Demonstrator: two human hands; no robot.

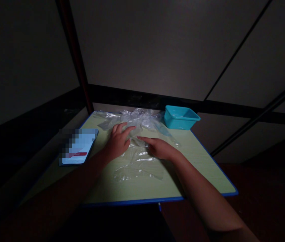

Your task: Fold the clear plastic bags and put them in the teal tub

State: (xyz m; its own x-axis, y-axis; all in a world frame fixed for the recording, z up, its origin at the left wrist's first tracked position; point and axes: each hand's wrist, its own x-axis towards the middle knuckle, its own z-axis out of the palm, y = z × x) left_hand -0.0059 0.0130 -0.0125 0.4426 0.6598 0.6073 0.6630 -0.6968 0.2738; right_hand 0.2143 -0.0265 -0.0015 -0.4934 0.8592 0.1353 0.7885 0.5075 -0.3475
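Thin, crinkled clear plastic (142, 168) lies spread over the middle of the table, reaching from near its front to a heap of more clear plastic (138, 116) at the back edge. My left hand (119, 139) is over the left side of this plastic, its fingers apart and slightly bent, with nothing visible between them. Across from it, my right hand (158, 147) rests at the plastic's right side. Its index finger is stretched out to the left onto the plastic, while the other fingers curl under and are partly hidden. Whether the plastic is one piece or several, I cannot tell.
A turquoise plastic basket (180, 122) stands at the table's back right corner. On the left lies a phone or tablet (82, 146) with a lit screen, partly pixelated. The pale green table (202, 164) has a blue rim, and dark panelled walls (144, 50) rise behind it.
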